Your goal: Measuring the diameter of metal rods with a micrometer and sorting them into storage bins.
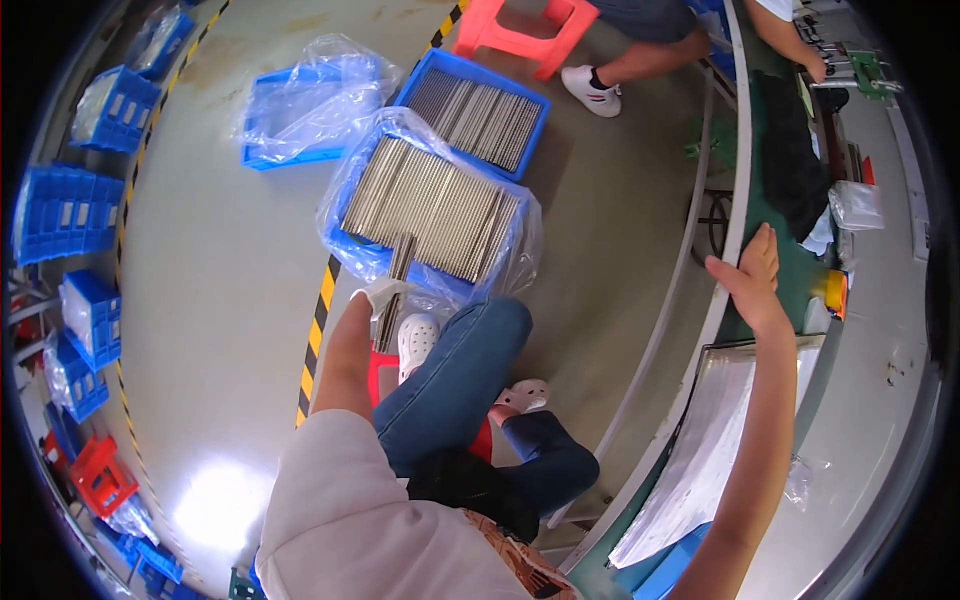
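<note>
My left hand (380,293), in a white covering, is closed around a small bundle of long thin metal rods (401,262). The bundle slants over the near edge of a blue crate (445,283) lined with clear plastic. Rows of similar metal rods (430,205) lie side by side in that crate. My right hand (756,277) is bare and rests at the edge of the green-topped workbench (735,325), thumb out and fingers stretched. Nothing shows in it.
Behind stands a second blue crate (540,135) of rods, beside a plastic-covered blue crate (262,150). A red stool (480,42) and a seated person's leg (660,62) are beyond. Papers (700,440) and a black cloth (790,150) lie on the bench. Blue bins (70,215) line the left.
</note>
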{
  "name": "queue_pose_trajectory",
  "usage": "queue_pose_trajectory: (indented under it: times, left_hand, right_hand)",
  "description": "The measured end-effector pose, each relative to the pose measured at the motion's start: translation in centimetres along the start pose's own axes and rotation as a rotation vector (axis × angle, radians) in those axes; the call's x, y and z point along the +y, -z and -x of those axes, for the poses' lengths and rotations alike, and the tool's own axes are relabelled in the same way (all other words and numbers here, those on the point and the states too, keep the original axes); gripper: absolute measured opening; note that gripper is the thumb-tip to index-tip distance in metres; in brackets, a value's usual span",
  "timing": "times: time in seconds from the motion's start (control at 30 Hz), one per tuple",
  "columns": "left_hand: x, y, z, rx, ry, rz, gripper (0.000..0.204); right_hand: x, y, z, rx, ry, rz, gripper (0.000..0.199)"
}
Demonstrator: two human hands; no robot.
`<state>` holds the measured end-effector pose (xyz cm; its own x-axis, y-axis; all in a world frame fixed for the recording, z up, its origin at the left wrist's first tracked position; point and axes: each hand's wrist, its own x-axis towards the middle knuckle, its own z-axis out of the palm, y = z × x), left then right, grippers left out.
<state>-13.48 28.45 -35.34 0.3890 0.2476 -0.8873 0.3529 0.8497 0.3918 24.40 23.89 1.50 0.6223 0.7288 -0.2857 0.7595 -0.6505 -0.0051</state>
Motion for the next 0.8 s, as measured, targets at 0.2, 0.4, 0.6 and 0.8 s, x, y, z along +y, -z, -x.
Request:
queue_pose_trajectory:
  times: [0.2,0.4,0.6,0.8]
  left_hand:
    - [-0.1,1.0,0.4,-0.027,-0.026,-0.099,0.028]
    - [-0.1,1.2,0.0,-0.024,-0.002,-0.017,0.025]
    - [0.9,4.0,-9.7,0.142,-0.076,-0.166,0.019]
    - [8.6,0.2,-9.7,0.659,-0.096,-0.908,0.019]
  right_hand:
    - [-0.5,0.0,0.4,-0.007,-0.022,-0.007,0.094]
    - [0.1,-0.5,0.3,0.045,-0.01,0.021,0.092]
    - [1.3,-0.4,0.5,0.084,0.06,0.015,0.085]
    - [2.8,-0.5,0.8,0.08,0.194,-0.021,0.077]
